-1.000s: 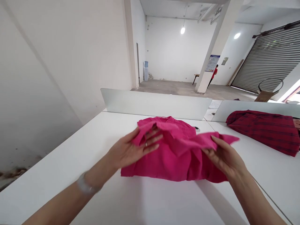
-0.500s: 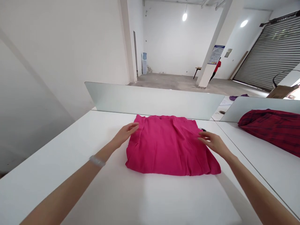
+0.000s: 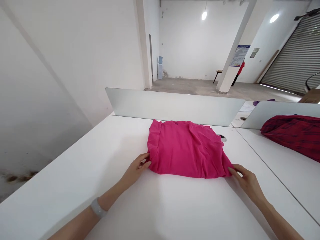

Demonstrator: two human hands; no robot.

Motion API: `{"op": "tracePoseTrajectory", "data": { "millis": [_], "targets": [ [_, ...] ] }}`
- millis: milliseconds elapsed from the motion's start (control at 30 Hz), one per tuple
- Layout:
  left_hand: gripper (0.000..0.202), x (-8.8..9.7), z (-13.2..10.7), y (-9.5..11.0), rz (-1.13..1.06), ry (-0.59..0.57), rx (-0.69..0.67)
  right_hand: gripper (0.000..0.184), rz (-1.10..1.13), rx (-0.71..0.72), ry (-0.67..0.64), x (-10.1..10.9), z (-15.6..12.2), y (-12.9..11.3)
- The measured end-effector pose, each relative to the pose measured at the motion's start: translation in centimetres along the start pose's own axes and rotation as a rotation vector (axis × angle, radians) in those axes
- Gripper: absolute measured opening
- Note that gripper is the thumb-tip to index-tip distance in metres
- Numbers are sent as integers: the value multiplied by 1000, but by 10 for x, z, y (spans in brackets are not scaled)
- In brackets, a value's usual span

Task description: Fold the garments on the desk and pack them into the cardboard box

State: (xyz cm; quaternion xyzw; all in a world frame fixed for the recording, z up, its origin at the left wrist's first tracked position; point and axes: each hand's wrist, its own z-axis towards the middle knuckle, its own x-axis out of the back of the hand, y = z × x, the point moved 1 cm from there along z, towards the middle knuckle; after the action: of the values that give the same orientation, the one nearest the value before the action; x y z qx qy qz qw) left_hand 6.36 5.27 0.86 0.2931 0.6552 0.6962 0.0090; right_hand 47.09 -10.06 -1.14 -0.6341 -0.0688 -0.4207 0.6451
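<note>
Note the magenta cloth garment [image 3: 182, 150], bundled into a broad, soft-edged rectangle and lying on the smooth white tabletop [image 3: 125, 206], close up to the low, frosted pale partition [image 3: 175, 105] and just beside the round cable hole with a white rim [image 3: 224, 139]. Pinching its near left corner between thumb and fingertips of the bare left hand [image 3: 137, 166]; pinching its near right corner likewise with the bare right hand [image 3: 247, 181]. Cannot tell how firmly, nor how many layers deep.

To work these corners well, catch every layer in each pinch, not only the top one, so as to avoid sliding one over another. Draw gently outward with both hands at once, evenly matched, to straighten the slack near edge. Give extra care to the right corner, flaring outward into a point, and ease it into line with the side. Treat the slanting creases on the right half with a flat palm, stroking from the middle outward, rather than with a hard tug. Hold both wrists low to avoid lifting the cloth and disturbing the folds beneath.
</note>
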Motion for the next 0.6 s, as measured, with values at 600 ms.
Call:
{"op": "tracePoseTrajectory", "data": {
  "millis": [600],
  "targets": [
    [43, 24, -83, 2, 396, 37, 221, 45, -382, -71, -130, 36, -37, -4]
  ]
}}
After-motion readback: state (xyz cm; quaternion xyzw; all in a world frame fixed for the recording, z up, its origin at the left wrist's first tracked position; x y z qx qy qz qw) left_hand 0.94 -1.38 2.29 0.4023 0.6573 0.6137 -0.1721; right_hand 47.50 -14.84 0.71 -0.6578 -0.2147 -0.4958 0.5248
